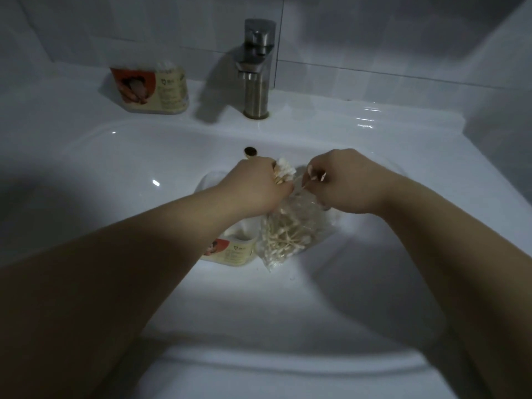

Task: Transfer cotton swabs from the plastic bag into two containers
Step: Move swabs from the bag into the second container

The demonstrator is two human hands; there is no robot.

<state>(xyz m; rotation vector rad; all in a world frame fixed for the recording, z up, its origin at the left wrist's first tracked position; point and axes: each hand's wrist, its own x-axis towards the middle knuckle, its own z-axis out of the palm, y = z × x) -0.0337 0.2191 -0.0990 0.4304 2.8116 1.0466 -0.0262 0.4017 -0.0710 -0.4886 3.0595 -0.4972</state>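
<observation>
Now | my left hand [253, 182] grips a bunch of white-tipped cotton swabs [283, 171] | my right hand [345, 182] pinches a few loose swabs [310, 170] | clear plastic bag [305, 208] lies mid-basin of white sink [115, 156], by cream tub [233, 251] | thin sticks may slip and fall in the basin.

White tiled wall [374, 30] fills the upper frame. A steel faucet [257, 70] stands top centre on the white sink [100, 168], with an overflow hole [250, 151] below it. Light is dim and the corners are dark.
</observation>
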